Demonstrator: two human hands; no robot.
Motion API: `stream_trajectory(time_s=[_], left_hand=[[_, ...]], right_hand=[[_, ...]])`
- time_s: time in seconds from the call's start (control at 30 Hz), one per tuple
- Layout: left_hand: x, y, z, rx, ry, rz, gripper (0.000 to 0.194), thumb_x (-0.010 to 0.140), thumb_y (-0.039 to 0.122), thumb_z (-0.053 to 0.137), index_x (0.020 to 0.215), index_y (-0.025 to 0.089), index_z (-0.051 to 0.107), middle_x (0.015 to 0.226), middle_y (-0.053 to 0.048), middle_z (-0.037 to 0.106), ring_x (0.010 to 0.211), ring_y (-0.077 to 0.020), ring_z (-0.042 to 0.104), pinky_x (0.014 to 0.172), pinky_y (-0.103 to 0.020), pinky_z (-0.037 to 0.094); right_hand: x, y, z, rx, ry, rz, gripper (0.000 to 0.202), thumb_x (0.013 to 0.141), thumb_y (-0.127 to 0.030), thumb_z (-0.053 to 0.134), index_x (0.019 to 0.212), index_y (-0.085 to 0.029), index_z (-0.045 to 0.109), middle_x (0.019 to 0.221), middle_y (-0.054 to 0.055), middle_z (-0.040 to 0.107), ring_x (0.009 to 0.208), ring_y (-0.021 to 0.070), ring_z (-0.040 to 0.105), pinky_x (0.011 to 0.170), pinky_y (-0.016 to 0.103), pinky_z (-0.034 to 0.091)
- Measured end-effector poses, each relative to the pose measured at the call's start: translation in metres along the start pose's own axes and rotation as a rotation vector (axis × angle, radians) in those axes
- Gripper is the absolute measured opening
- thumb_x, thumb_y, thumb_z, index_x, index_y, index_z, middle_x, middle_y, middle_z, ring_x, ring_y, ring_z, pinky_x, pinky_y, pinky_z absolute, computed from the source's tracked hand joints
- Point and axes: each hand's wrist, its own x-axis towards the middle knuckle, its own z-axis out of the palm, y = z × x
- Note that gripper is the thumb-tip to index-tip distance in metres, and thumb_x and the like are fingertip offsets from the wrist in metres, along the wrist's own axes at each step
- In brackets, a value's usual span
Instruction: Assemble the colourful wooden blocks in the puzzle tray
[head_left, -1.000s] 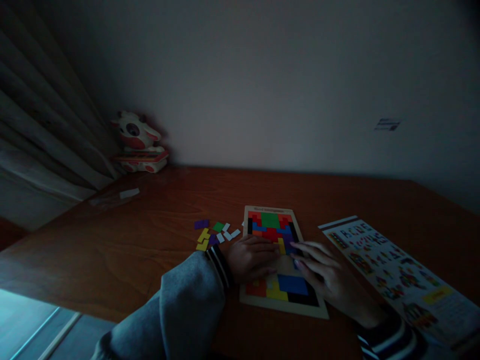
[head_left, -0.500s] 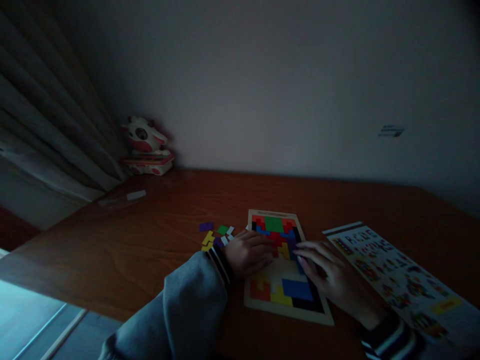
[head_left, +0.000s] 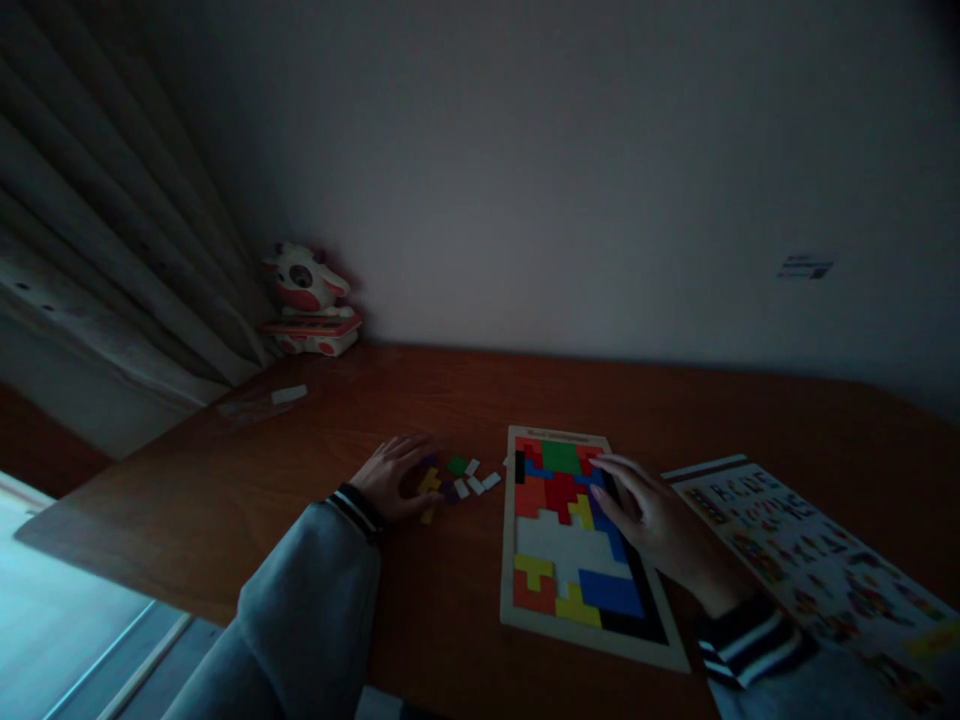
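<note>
A wooden puzzle board (head_left: 507, 560) with a pale rim lies on the table, filled partly with coloured block pieces; a bare patch (head_left: 547, 543) shows in its middle. To its left is a loose group of pieces: a green piece (head_left: 457, 465), a yellow piece (head_left: 429, 481), and several white pieces (head_left: 491, 481). My left hand (head_left: 386, 480) reaches over the left side of this group, thumb apart from the fingers, partly covering purple and yellow pieces. On the board's upper right, my right hand (head_left: 645, 515) rests with thumb and fingers apart, nothing visible between them.
A printed sheet (head_left: 795, 560) with small pictures lies right of the board. At the table's far left corner stands a cow-shaped toy (head_left: 311, 300), with a small white item (head_left: 289, 394) nearer. A curtain (head_left: 112, 230) hangs at the left, and a wall (head_left: 570, 180) rises behind.
My left hand has moved left, off the board and over the loose pieces. The board's middle is now uncovered. My right hand has shifted up slightly along the board's right side.
</note>
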Motion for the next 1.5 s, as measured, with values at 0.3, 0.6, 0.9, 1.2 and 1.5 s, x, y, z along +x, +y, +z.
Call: stream_trajectory(time_s=[0.3,0.6,0.9,1.2,1.5], left_hand=[[0.038,0.055,0.024,-0.116,-0.149,0.155,0.077,0.090,0.063,0.051,0.152,0.022,0.030,0.156,-0.013,0.035,0.145,-0.0328,0.030,0.119,-0.056,0.018],[0.048,0.069,0.031,-0.143,-0.175,0.110,0.071,0.092,0.061,0.047,0.150,0.021,0.035,0.150,-0.013,0.044,0.140,-0.0330,0.039,0.117,-0.057,0.022],[0.025,0.022,0.013,-0.115,-0.018,0.023,0.073,0.083,0.062,0.061,0.140,0.018,0.048,0.144,-0.015,0.051,0.135,-0.0344,0.043,0.113,-0.054,0.033],[-0.009,-0.023,0.004,-0.072,-0.003,-0.080,0.050,0.094,0.045,0.053,0.137,0.019,0.053,0.136,-0.012,0.059,0.124,-0.0283,0.056,0.107,-0.048,0.044],[-0.001,-0.027,0.015,-0.139,0.086,0.062,0.028,0.097,0.035,0.052,0.114,0.024,0.072,0.120,-0.006,0.071,0.114,-0.0221,0.065,0.100,-0.041,0.053]], right_hand=[[-0.006,0.013,0.003,-0.021,-0.124,0.087,0.038,0.097,-0.043,0.046,0.128,-0.025,0.059,0.131,0.009,0.063,0.120,0.0262,0.059,0.104,0.048,0.046],[-0.012,0.025,0.001,0.016,-0.156,0.126,0.040,0.098,-0.043,0.043,0.131,-0.026,0.056,0.135,0.009,0.059,0.124,0.0265,0.056,0.107,0.049,0.044],[-0.017,0.036,0.001,0.040,-0.139,0.144,0.038,0.098,-0.043,0.043,0.131,-0.026,0.053,0.136,0.010,0.058,0.125,0.0273,0.055,0.107,0.051,0.044],[-0.016,0.030,0.004,0.013,-0.108,0.094,0.038,0.098,-0.042,0.043,0.130,-0.025,0.054,0.133,0.011,0.060,0.121,0.0276,0.058,0.105,0.052,0.046],[-0.012,0.016,0.000,0.005,-0.102,0.127,0.038,0.097,-0.044,0.044,0.127,-0.024,0.056,0.130,0.011,0.062,0.119,0.0274,0.058,0.103,0.050,0.047]])
